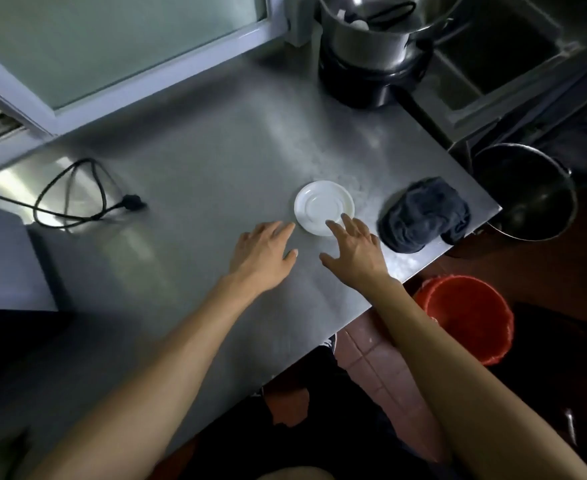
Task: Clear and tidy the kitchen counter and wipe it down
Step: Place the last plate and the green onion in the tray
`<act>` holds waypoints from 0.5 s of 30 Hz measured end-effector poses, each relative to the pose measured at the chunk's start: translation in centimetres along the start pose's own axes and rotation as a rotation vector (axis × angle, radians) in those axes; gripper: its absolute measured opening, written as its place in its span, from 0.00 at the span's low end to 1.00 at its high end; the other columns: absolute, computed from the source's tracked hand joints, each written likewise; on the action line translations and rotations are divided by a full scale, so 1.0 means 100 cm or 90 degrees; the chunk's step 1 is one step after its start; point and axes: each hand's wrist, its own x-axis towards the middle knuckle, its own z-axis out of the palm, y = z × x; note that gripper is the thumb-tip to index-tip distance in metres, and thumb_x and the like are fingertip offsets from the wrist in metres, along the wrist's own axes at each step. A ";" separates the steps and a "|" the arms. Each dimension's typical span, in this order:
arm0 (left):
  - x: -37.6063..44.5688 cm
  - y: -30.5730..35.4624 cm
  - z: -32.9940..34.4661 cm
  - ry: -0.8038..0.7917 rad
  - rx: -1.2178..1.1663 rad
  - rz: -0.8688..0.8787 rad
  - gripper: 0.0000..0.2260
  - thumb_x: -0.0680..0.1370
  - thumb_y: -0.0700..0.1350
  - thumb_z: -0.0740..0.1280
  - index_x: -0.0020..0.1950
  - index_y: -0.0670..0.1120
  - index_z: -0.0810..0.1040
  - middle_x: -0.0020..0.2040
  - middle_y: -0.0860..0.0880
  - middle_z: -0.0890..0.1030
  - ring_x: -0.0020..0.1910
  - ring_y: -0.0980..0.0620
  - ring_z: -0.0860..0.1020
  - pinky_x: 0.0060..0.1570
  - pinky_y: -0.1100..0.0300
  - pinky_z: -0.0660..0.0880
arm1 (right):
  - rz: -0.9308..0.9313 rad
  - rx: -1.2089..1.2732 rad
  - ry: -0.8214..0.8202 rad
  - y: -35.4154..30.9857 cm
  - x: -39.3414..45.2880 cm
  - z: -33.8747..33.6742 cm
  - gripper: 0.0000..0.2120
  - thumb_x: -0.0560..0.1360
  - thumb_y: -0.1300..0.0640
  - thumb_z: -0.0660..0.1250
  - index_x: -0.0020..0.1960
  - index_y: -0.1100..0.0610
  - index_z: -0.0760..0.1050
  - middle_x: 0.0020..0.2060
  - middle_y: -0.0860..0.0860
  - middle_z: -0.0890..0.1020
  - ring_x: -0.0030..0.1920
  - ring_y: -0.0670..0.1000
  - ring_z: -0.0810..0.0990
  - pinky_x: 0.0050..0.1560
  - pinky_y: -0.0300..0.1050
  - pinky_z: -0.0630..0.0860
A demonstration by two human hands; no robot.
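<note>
Steel made up the whole counter [188, 188], a brushed sheet with a white saucer [324, 206] sitting on it toward the right front. Both hands reached for that saucer with fingers straight and spread, and neither held anything. The left hand [263, 255] hovered just to the saucer's left, its fingertips [287, 227] close beside the rim but apart from it. The right hand [354, 247] came in from the front right, and its fingers [333, 226] overlapped the saucer's near edge; whether they actually touched the china could not be told from this view. A crumpled dark cloth [423, 214] lay just right of the saucer, near the counter's right edge and close beside the right hand's knuckles. A black power cord [77, 195] lay looped well to the left, its plug pointing toward the middle. At the back right stood a steel pot [365, 43] stacked on a black base [365, 88], beside a sink [493, 64]. Off the counter's right edge sat a dark metal bowl [527, 195], and below on the tiled floor an orange-red bucket [469, 317].
</note>
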 end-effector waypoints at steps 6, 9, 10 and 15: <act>0.016 0.001 0.020 -0.040 -0.006 -0.086 0.26 0.81 0.56 0.59 0.77 0.50 0.63 0.73 0.49 0.70 0.71 0.46 0.67 0.65 0.46 0.69 | -0.033 -0.054 -0.068 0.021 0.052 0.008 0.42 0.73 0.37 0.69 0.79 0.45 0.51 0.81 0.54 0.49 0.79 0.60 0.47 0.73 0.62 0.57; 0.022 0.000 0.029 -0.056 -0.009 -0.117 0.26 0.80 0.57 0.59 0.77 0.51 0.64 0.73 0.50 0.70 0.72 0.47 0.67 0.65 0.46 0.70 | -0.047 -0.095 -0.093 0.025 0.074 0.013 0.46 0.71 0.35 0.69 0.80 0.44 0.48 0.81 0.54 0.44 0.79 0.61 0.41 0.75 0.66 0.52; 0.024 0.000 0.032 -0.062 -0.012 -0.127 0.25 0.80 0.57 0.59 0.77 0.51 0.64 0.74 0.50 0.69 0.72 0.47 0.67 0.65 0.46 0.70 | -0.053 -0.106 -0.103 0.025 0.080 0.015 0.46 0.71 0.35 0.69 0.80 0.44 0.47 0.80 0.54 0.43 0.79 0.62 0.40 0.76 0.67 0.49; 0.027 -0.002 0.042 -0.056 -0.049 -0.166 0.24 0.80 0.55 0.61 0.75 0.50 0.66 0.73 0.49 0.71 0.71 0.46 0.67 0.65 0.46 0.70 | -0.085 -0.115 -0.091 0.022 0.106 0.022 0.50 0.67 0.34 0.71 0.79 0.44 0.47 0.80 0.56 0.43 0.78 0.65 0.40 0.73 0.70 0.49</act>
